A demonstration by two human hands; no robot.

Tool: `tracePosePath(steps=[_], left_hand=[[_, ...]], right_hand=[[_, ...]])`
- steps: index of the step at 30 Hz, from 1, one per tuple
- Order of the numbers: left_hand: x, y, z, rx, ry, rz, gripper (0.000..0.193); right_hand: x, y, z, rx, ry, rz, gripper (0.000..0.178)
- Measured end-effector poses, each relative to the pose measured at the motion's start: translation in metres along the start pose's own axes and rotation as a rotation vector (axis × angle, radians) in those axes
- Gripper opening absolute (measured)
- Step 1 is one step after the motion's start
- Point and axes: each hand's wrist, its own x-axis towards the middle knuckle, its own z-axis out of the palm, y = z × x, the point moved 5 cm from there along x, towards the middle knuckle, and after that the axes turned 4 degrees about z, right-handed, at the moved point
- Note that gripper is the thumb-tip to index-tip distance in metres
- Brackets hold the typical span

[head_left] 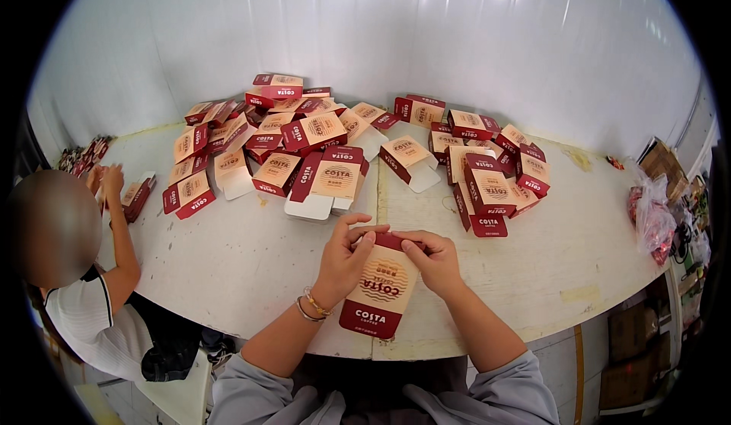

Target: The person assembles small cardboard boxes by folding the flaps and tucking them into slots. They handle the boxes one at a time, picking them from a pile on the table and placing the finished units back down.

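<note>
Between my hands, at the near edge of the table, is a small cream and dark red carton (381, 284), its printed face turned up. My left hand (349, 254) grips its far left corner, thumb on top and the index finger raised. On the far right corner my right hand (431, 256) has its thumb pressed on the carton and its fingers curled behind. The far end of the carton, where both thumbs meet it, is partly covered. Just beyond my left hand stands a similar carton (335, 177) with white flaps showing.
A heap of cartons (263, 132) lies at the back left of the white table (266, 273), and another pile (495, 170) at the back right. A co-worker (99, 303) sits at the left, hands raised near a carton (137, 196). A plastic bag (653, 215) hangs at the right edge.
</note>
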Motion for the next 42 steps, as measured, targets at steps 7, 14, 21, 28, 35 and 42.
tracePosePath(steps=[7, 14, 21, 28, 35, 42], left_hand=[[-0.001, -0.010, -0.004, -0.029, -0.005, -0.018, 0.026], [-0.003, -0.001, 0.000, 0.118, 0.016, 0.129, 0.015], [-0.005, 0.010, 0.003, 0.255, 0.016, 0.168, 0.020], [-0.007, 0.007, -0.003, 0.289, 0.184, 0.088, 0.032], [-0.004, 0.000, -0.014, 0.271, 0.242, 0.098, 0.034], [0.009, -0.002, -0.045, 0.342, 0.288, 0.270, 0.026]], right_hand=[[-0.001, -0.009, 0.003, -0.033, 0.022, -0.033, 0.022], [-0.001, -0.016, 0.006, -0.130, -0.032, -0.121, 0.023], [0.002, -0.012, 0.004, -0.171, -0.058, -0.209, 0.026], [-0.001, -0.023, 0.010, -0.212, -0.255, -0.377, 0.045], [-0.001, -0.031, 0.014, -0.374, -0.187, -0.438, 0.053], [0.028, 0.014, -0.050, 0.174, 0.273, 0.147, 0.070]])
